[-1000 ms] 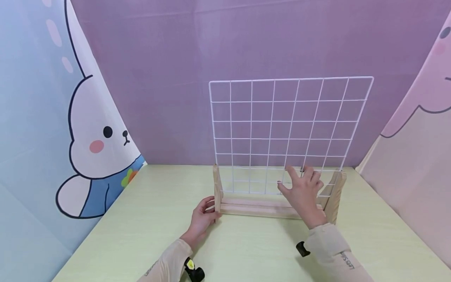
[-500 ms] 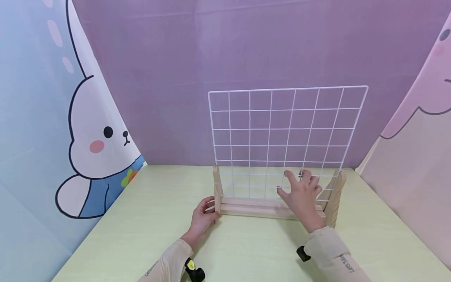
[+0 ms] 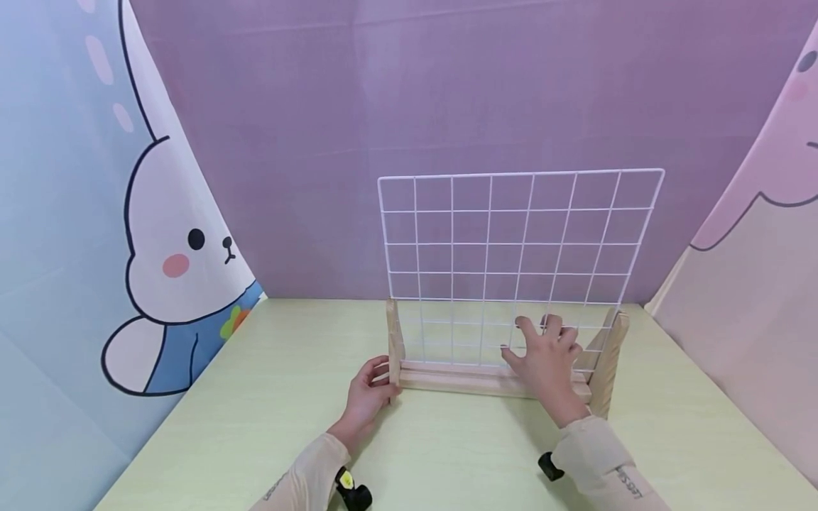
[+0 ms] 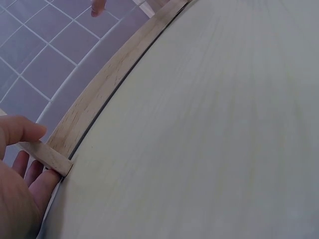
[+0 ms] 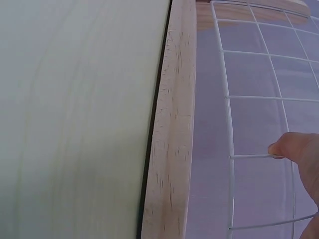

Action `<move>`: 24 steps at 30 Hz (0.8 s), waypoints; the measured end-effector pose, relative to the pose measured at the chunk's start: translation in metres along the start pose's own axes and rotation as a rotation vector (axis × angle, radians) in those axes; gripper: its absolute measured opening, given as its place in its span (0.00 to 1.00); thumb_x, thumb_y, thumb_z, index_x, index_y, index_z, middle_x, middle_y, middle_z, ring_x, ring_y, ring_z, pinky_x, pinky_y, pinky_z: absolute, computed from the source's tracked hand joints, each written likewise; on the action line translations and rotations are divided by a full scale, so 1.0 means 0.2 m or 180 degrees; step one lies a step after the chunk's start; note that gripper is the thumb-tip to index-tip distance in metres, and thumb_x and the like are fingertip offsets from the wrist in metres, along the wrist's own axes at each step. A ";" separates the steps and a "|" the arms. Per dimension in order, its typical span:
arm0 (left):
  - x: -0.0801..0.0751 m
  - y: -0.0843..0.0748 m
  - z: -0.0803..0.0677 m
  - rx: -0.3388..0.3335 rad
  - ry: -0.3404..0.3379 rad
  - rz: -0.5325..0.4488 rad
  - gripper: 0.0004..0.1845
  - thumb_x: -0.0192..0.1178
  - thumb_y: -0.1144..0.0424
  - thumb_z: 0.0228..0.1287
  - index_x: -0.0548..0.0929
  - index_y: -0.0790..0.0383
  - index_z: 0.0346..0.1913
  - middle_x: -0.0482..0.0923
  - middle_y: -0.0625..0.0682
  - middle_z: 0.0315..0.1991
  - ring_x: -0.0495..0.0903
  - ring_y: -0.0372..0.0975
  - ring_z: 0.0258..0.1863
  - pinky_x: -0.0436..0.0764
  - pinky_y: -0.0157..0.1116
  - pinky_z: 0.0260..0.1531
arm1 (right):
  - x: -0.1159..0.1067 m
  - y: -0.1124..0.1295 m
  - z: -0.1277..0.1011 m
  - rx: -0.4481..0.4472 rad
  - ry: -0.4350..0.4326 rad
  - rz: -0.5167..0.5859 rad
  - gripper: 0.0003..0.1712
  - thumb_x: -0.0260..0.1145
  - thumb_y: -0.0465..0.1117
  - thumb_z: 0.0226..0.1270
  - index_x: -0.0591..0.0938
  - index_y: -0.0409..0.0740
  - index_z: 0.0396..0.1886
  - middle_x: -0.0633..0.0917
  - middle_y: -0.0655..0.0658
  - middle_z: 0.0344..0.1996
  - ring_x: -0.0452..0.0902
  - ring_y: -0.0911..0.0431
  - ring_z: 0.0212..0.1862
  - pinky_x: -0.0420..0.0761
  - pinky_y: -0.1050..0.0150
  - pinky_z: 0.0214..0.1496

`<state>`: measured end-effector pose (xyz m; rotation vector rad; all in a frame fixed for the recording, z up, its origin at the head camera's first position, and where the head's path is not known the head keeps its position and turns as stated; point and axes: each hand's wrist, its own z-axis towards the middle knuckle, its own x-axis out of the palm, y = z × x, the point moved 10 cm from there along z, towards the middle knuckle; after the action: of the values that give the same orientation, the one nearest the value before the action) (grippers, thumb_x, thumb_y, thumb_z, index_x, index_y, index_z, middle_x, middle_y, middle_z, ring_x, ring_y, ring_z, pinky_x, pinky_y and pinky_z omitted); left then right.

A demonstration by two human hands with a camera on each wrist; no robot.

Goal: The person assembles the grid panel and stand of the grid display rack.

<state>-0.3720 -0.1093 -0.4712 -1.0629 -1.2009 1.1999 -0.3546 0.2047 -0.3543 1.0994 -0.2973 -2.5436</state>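
Note:
A white wire grid panel (image 3: 520,173) stands upright in a light wooden stand (image 3: 460,383). Its lower edge sits close to the stand's long crossbar, between two side pieces. My left hand (image 3: 364,401) grips the foot of the left side piece (image 4: 52,159), thumb on the front and fingers behind, as the left wrist view shows. On the panel's lower right, my right hand (image 3: 548,362) holds the wires with spread, bent fingers. In the right wrist view its thumb (image 5: 289,144) presses on a wire above the crossbar (image 5: 172,124).
The stand's right side piece (image 3: 610,358) rises beside my right wrist. A pale wood-grain table (image 3: 287,369) lies under everything. Behind it hangs a purple backdrop (image 3: 307,177), with cartoon-printed cloths (image 3: 83,248) on both sides.
My right hand has brought the grid panel down; its top edge is lower and its bottom edge nearer the crossbar. The left hand has stayed on the side piece.

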 end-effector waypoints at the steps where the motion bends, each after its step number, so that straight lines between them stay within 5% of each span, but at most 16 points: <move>1: 0.00 0.00 0.00 0.0002 0.0001 0.0007 0.34 0.62 0.84 0.51 0.70 0.71 0.65 0.74 0.68 0.59 0.78 0.51 0.54 0.83 0.40 0.43 | 0.00 0.00 -0.01 0.0007 0.0000 0.0006 0.32 0.79 0.49 0.50 0.77 0.47 0.54 0.66 0.26 0.52 0.58 0.27 0.45 0.63 0.37 0.36; 24: -0.02 0.00 0.01 0.0036 -0.0039 0.0014 0.33 0.61 0.84 0.51 0.71 0.72 0.63 0.76 0.67 0.57 0.80 0.52 0.52 0.83 0.39 0.41 | 0.08 -0.05 -0.07 0.0105 0.0193 0.0022 0.34 0.80 0.53 0.49 0.77 0.47 0.54 0.66 0.26 0.52 0.57 0.31 0.43 0.63 0.42 0.34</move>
<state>-0.3732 -0.1126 -0.4715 -1.0516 -1.2005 1.2168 -0.3578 0.2065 -0.3772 1.1832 -0.3277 -2.5024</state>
